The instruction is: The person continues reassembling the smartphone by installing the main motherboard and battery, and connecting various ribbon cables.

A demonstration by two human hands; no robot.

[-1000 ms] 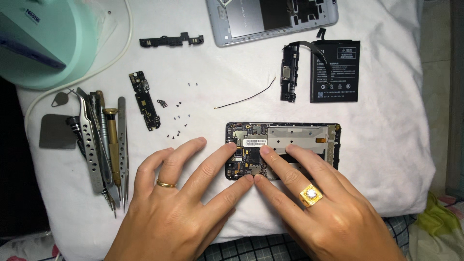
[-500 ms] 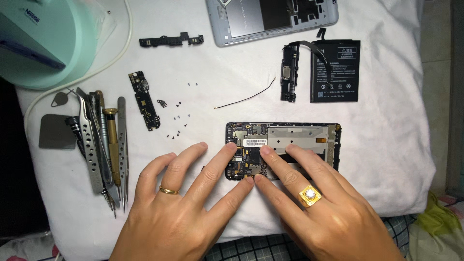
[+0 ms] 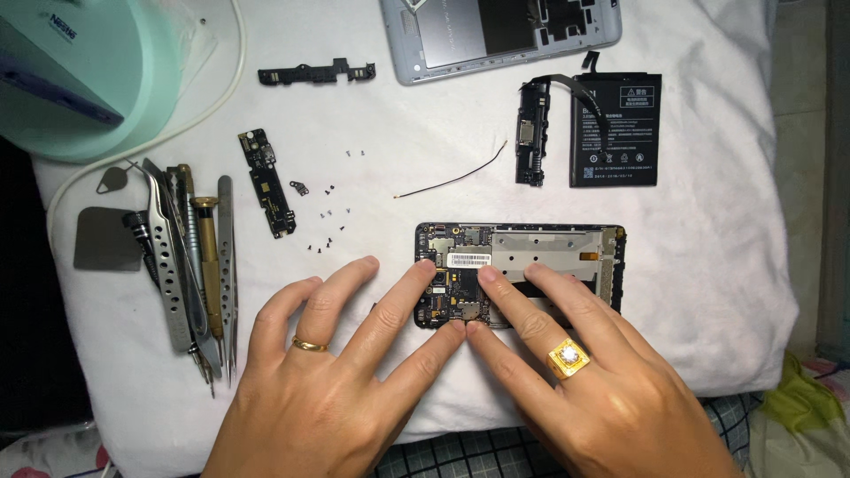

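Both hands, left [image 3: 328,389] and right [image 3: 584,381], rest open, fingers [image 3: 403,296] spread, touching the phone [image 3: 549,252]; tweezers [image 3: 173,265] lie left.

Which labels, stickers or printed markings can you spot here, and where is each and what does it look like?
Battery: upper right, black rectangle with small white print.
Sticker: on the opened phone, small white strip between the left hand and right hand fingertips.
Mint device: top left, dark lettering.
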